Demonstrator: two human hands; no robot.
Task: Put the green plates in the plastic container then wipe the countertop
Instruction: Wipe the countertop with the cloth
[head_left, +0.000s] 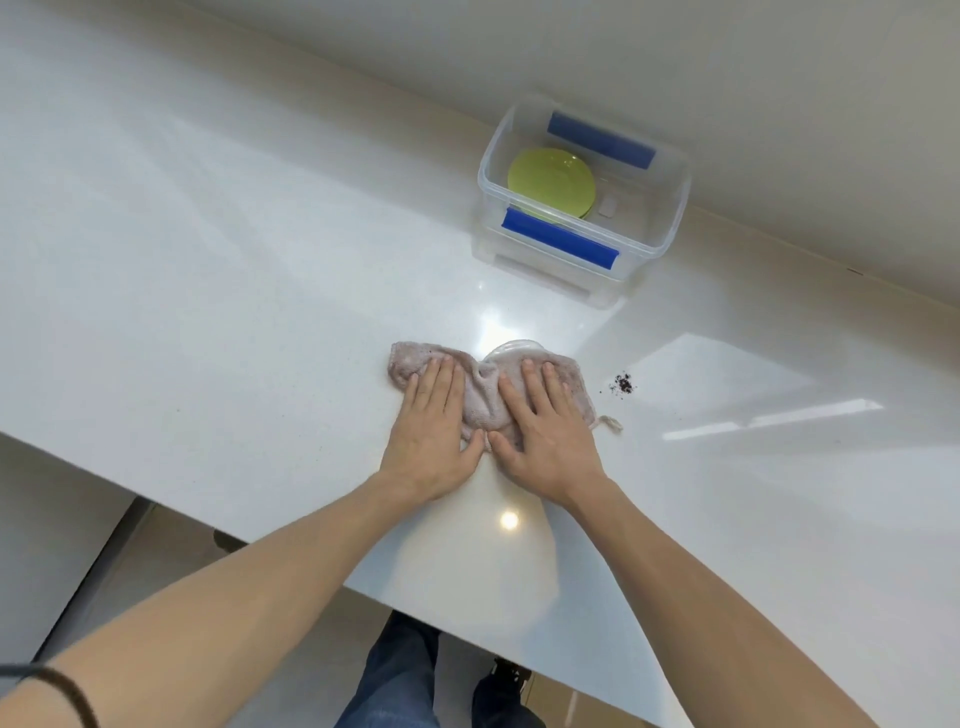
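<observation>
White countertop (218, 249), glossy, fills most of the view; looks slick, so a cloth should slide on it easily.

Clear plastic container (582, 208), far right near the wall, blue clips on its near and far rims. Green plates (551, 183) already stacked inside, to its left end. Plate step reads as done; wiping is the step in hand.

Pinkish-grey cloth (480, 387), near centre, bunched in the middle, spread to both sides. Soft, limp, light; will crumple rather than push flat unless held down across its width. Best worked with flat palms on each wing, not pinched.

Left hand (428, 436) and right hand (545, 436) side by side, thumbs nearly touching, fingers straight and pressed flat on the cloth, grasping nothing. Forearms extended from the near edge, converging.

Small wet patch (511, 347) at the cloth's far edge.

Dark crumbs (622, 383), just right of the cloth, not yet wiped.
</observation>
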